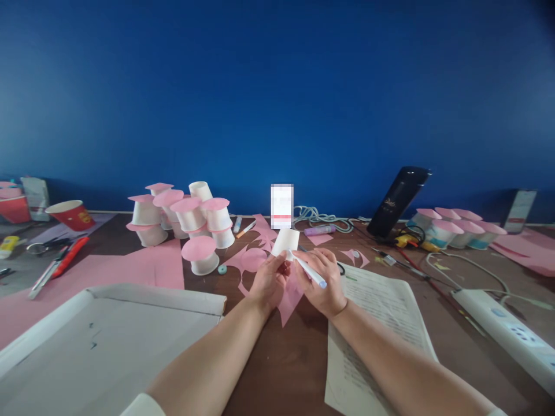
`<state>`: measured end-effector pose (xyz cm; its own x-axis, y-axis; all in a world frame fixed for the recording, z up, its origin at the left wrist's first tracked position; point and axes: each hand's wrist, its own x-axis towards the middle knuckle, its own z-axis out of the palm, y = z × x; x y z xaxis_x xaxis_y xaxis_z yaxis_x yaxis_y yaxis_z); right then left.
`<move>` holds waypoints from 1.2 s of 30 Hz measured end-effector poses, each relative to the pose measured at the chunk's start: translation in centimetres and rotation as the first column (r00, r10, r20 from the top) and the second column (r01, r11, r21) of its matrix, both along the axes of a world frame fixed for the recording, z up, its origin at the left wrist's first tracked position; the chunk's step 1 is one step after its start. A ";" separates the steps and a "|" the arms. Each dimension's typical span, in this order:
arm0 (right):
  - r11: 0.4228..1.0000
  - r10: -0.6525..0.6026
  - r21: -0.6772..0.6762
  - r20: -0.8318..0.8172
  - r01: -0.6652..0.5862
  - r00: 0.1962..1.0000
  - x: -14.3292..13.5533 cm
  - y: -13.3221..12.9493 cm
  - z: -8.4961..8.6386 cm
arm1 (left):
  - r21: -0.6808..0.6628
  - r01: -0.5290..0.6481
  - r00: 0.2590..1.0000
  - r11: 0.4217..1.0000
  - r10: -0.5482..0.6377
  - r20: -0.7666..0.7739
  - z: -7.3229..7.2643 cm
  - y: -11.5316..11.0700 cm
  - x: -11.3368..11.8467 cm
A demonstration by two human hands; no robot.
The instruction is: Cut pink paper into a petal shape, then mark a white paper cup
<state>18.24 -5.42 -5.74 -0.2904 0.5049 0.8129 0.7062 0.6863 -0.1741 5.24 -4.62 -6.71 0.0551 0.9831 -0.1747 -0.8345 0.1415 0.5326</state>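
Note:
My left hand (271, 279) is closed on a small white paper piece (286, 241), held up over the middle of the table. Close on its right, my right hand (323, 281) grips a white pen (311, 273) with a pale blue end pointing toward me. The pen's other end meets the lower part of the white piece, where fingers partly hide it. Below and behind both hands lie pink paper scraps (291, 297). White cups topped with pink paper (202, 254) stand to the left, several of them stacked.
Printed sheets (385, 312) lie beneath my right forearm. A white roll-edged sheet (143, 341), a red-handled cutter (69, 257) and a red cup (71, 215) are left. A black bottle (396, 202), cables and a power strip (507, 329) are right. A phone (281, 206) stands at the back.

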 end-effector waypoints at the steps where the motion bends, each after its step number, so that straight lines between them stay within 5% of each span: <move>1: 1.000 -0.001 0.002 -0.001 0.001 1.000 0.0 0.0 0.0 | -0.005 -0.002 1.000 1.000 0.002 0.003 0.0 0.0 0.0; 36: 1.000 0.013 0.006 -0.006 -0.013 1.000 -0.1 -0.3 0.2 | -0.002 0.018 1.000 1.000 -0.018 -0.006 -0.1 -0.1 0.1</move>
